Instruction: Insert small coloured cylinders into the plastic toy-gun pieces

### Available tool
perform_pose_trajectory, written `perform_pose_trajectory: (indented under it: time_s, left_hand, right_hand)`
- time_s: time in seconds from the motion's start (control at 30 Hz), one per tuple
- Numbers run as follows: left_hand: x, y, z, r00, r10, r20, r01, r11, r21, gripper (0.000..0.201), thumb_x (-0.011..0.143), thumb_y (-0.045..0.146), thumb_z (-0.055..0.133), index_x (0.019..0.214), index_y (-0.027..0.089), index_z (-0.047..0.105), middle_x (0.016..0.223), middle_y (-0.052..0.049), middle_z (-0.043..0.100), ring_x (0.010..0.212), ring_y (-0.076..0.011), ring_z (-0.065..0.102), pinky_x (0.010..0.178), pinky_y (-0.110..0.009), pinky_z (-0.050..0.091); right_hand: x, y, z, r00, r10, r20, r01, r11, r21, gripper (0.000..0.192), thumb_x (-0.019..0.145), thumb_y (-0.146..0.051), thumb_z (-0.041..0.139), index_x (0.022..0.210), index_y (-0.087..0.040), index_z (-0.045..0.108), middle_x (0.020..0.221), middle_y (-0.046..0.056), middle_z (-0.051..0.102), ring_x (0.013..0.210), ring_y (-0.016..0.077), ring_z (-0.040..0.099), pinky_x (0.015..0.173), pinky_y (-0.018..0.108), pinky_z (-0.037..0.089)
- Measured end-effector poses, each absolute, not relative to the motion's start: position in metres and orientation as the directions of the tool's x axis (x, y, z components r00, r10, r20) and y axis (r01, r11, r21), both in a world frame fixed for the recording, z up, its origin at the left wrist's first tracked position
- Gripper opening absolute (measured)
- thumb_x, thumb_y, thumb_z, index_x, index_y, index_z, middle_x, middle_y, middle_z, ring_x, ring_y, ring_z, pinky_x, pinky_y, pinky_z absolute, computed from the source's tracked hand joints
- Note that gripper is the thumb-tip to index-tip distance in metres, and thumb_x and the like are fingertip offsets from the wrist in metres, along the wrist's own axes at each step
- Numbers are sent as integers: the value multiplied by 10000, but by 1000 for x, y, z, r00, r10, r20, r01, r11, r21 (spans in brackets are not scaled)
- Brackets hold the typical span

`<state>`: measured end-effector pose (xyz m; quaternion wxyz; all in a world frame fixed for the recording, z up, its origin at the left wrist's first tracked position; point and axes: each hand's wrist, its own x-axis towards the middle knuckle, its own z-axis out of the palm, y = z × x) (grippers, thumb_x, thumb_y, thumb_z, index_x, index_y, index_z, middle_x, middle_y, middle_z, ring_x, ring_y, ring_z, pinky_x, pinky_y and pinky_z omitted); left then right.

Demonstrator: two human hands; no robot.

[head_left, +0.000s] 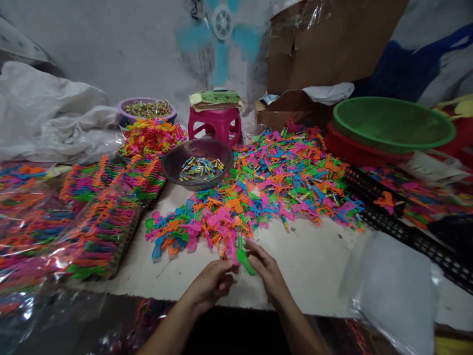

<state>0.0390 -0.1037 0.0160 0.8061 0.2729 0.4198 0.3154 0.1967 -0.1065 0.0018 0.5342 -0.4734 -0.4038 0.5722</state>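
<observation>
Close together at the front of the table are both of my hands. My left hand (212,284) is closed, pinching a pink plastic toy gun (232,249) between thumb and fingers. In my right hand (268,270) a green plastic toy gun (244,260) is gripped beside the pink one; whether the two touch I cannot tell. Just beyond my fingers spreads a loose heap of small toy guns (266,182) in pink, orange, green and blue. A dark bowl (198,185) behind it holds small striped tubes (201,168).
Stacked rows of toy guns (107,222) under clear plastic stand at left. Behind are a purple basin (121,109), a pink stool (214,118) and a fan (222,23). To the right are a green basin (395,123), black trays (414,236) and plastic bags (395,286).
</observation>
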Motion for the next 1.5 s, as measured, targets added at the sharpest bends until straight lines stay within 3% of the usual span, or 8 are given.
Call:
perform_pose_trajectory:
  time_s: [0.1, 0.2, 0.4, 0.6, 0.67, 0.83, 1.07, 1.5]
  left_hand:
    - [39, -106, 18, 498, 727, -473, -291, 654, 699, 286, 685, 414, 556, 712, 130, 549, 396, 85, 366, 315, -15, 200, 350, -184, 68]
    - [38, -107, 16, 487, 760, -432, -254, 596, 762, 261, 723, 388, 517, 700, 131, 547, 329, 89, 335, 296, -24, 189, 343, -188, 77]
    - [45, -107, 24, 230, 886, -403, -212, 450, 868, 355, 660, 427, 587, 866, 141, 547, 341, 116, 327, 282, -30, 209, 328, -178, 116]
    - [43, -104, 34, 69, 964, -258, -36, 261, 965, 389, 667, 432, 589, 907, 127, 617, 386, 95, 337, 333, -47, 277, 357, -181, 213]
    - [39, -103, 35, 43, 981, -189, 55, 186, 981, 327, 679, 400, 588, 874, 145, 653, 413, 70, 394, 363, -63, 336, 389, -191, 274]
    - [33, -105, 45, 105, 990, 98, 212, -118, 970, 189, 705, 283, 580, 828, 200, 697, 727, -48, 618, 665, -150, 543, 623, -239, 410]
    - [22, -111, 66, 288, 939, 186, 227, -256, 939, 297, 677, 219, 628, 971, 245, 654, 927, -87, 628, 779, -185, 563, 667, -267, 438]
    - [13, -108, 53, 236, 943, 236, 105, -266, 958, 254, 605, 253, 705, 858, 238, 692, 795, -56, 671, 778, -183, 593, 696, -282, 472]
  right_hand:
    - [181, -105, 7, 76, 971, -225, -443, -170, -880, 505, 658, -369, 649, 1121, -269, 473, 817, -6, 608, 739, 133, 569, 662, 257, 438]
    - [175, -106, 10, -74, 946, -317, -480, -312, -820, 397, 651, -378, 655, 975, -181, 537, 629, -24, 548, 490, 83, 475, 463, 197, 361]
    - [181, -112, 16, -58, 984, -168, -209, -177, -962, 290, 703, -413, 591, 592, -160, 501, 489, -56, 414, 444, 67, 368, 448, 197, 315]
    - [186, -117, 17, -112, 993, -31, 52, -25, -998, 285, 747, -408, 531, 903, -185, 615, 575, -28, 479, 491, 100, 422, 479, 223, 373]
    - [187, -118, 16, -139, 986, 91, 154, 112, -982, 225, 775, -363, 508, 852, -202, 644, 662, 7, 532, 575, 125, 476, 536, 240, 403]
    - [192, -117, 16, -275, 897, 347, 399, 435, -807, 173, 799, -258, 499, 759, -220, 662, 667, 39, 545, 667, 159, 503, 593, 264, 409]
    - [199, -123, 21, -281, 738, 614, 604, 633, -484, 325, 774, -150, 544, 1067, -286, 578, 699, 32, 573, 641, 149, 465, 573, 281, 373]
    - [197, -131, 32, -437, 696, 571, 704, 659, -264, 460, 802, -95, 481, 1231, -253, 430, 744, 36, 557, 650, 145, 414, 576, 277, 300]
